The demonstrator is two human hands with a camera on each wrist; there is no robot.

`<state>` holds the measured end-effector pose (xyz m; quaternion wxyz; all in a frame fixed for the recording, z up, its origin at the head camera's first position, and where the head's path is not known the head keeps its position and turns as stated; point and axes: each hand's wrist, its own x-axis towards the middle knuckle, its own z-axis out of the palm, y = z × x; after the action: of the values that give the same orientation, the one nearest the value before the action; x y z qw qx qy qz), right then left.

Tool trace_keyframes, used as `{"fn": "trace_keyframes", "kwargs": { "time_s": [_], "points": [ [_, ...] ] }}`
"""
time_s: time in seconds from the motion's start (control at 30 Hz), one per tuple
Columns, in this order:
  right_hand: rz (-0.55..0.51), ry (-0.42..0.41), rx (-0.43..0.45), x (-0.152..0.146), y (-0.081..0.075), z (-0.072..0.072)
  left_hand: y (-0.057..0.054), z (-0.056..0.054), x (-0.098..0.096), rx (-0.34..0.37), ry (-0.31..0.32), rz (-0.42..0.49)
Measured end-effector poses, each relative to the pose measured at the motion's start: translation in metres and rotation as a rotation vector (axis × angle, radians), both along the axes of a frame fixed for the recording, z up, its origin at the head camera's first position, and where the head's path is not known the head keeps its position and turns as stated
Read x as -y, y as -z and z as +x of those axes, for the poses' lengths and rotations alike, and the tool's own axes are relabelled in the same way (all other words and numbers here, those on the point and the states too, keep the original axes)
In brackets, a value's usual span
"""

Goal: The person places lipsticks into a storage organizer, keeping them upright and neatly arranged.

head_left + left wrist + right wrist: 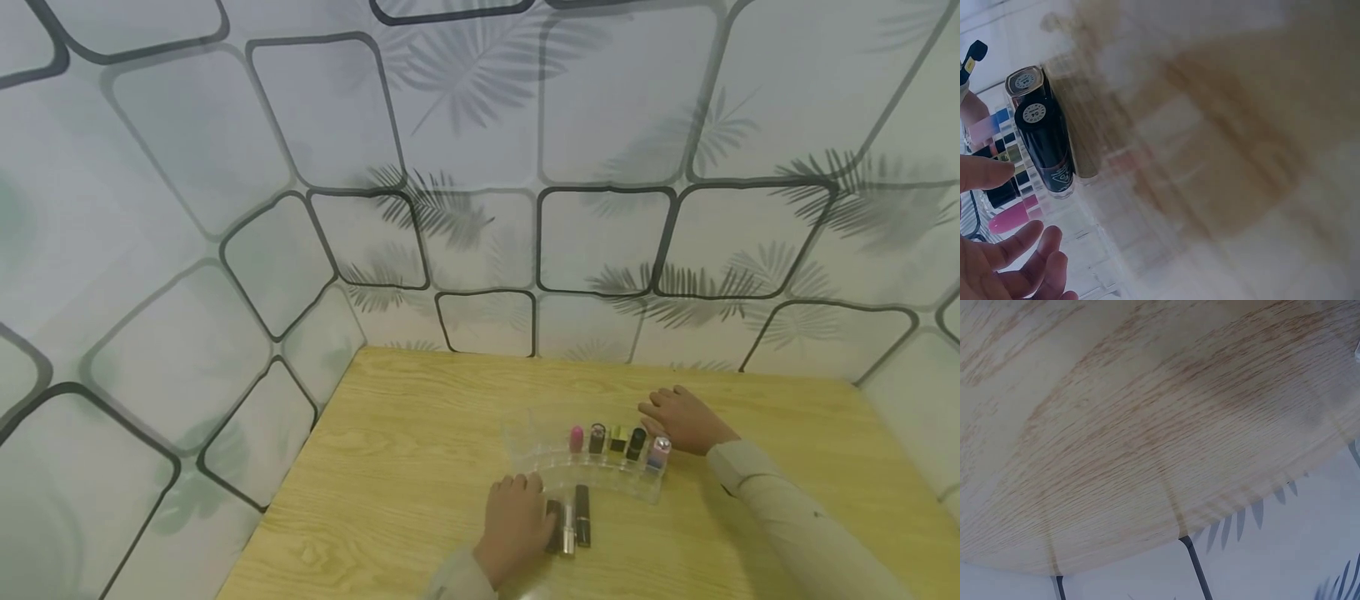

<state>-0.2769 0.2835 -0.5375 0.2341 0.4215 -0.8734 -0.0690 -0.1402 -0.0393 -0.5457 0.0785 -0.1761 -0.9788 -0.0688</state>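
Observation:
A clear stepped organizer sits on the table, with a bright pink lipstick, several dark and gold tubes and a pink-and-blue tube standing in it. In front of it lie a dark tube, a silver tube and a black tube, side by side. My left hand is just left of these, thumb beside the dark tube; in the left wrist view its fingers are spread apart. At the organizer's right end, my right hand reaches in, fingers extended behind the pink-and-blue tube.
A wood-grain table spreads around the organizer. Behind and to the left rises a patterned wall covering with dark rounded outlines and leaf prints. The right wrist view shows mostly tabletop and its far edge.

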Motion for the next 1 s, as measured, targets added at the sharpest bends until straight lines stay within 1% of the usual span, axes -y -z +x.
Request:
{"fn": "trace_keyframes", "kwargs": {
  "time_s": [0.1, 0.23, 0.37, 0.53, 0.67, 0.8, 1.0],
  "points": [
    [0.03, 0.038, 0.025, -0.0002, 0.0006, -0.0003, 0.0054, 0.0004, 0.0012, 0.012, -0.003, 0.026],
    [0.043, 0.062, 0.043, 0.0004, 0.0012, -0.0005, 0.0078, 0.0015, 0.0015, 0.017, -0.002, 0.047],
    [0.043, 0.059, 0.04, 0.001, 0.001, -0.0004, 0.0087, 0.0019, 0.0014, 0.025, -0.005, 0.042],
    [0.05, 0.045, 0.009, 0.0003, 0.0015, -0.0011, 0.0074, 0.0017, 0.0014, 0.046, -0.011, 0.032],
    [0.039, 0.026, -0.01, 0.0001, 0.0016, -0.0012, 0.0058, 0.002, 0.0018, 0.068, -0.017, 0.034],
    [0.025, 0.013, -0.015, -0.0001, 0.0018, -0.0016, 0.0073, 0.0012, 0.0024, 0.079, -0.022, 0.028],
    [0.04, 0.027, -0.01, -0.0007, 0.0032, -0.0023, 0.0084, 0.0032, 0.0009, 0.09, -0.03, -0.007]
  ]
}}
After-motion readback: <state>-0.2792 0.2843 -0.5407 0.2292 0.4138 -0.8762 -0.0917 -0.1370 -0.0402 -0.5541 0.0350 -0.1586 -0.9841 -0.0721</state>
